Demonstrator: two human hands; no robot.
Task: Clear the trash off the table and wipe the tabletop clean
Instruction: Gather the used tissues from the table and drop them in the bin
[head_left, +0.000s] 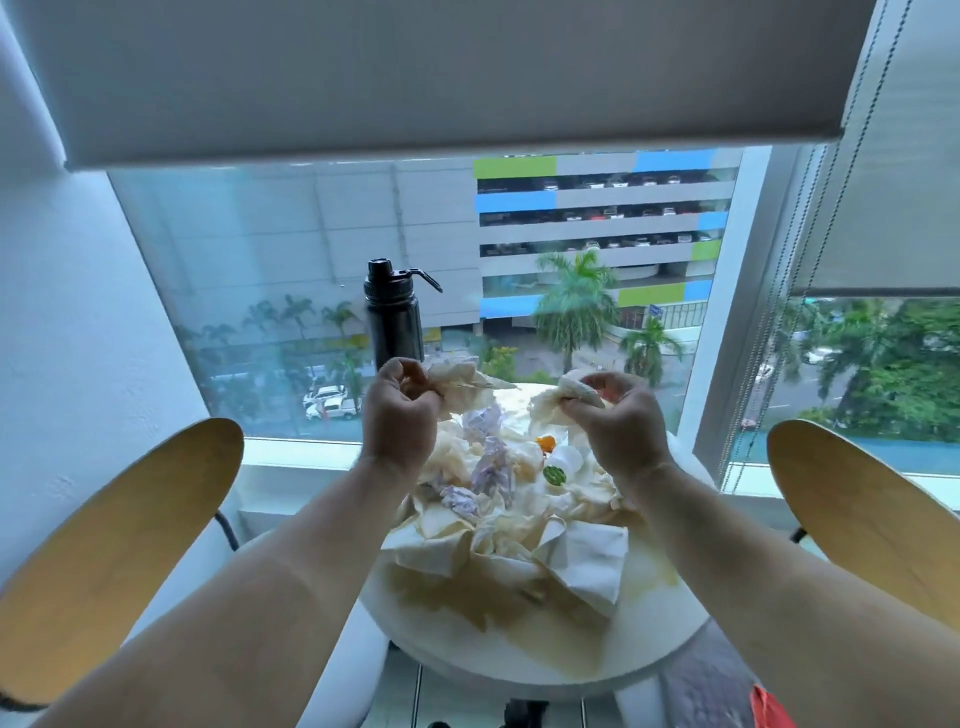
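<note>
1. Grip on each side is clenched on paper: the left hand (400, 410) pinches a crumpled left wad (460, 387); the right hand (618, 421) pinches a right wad (563, 397); both wads are above the table's far edge.
2. The table (519, 670) carries the trash pile (498, 499); its surface looks stained.
3. Trash-gathering seems to be in hand; next, likely bundle the pile away, then wipe.

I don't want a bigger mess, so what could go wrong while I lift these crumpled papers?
The black bottle stands just behind your left hand; a swing might topple it. The white cup and orange scrap sit loose in the paper pile; tugging sheets could roll them off the table.
</note>
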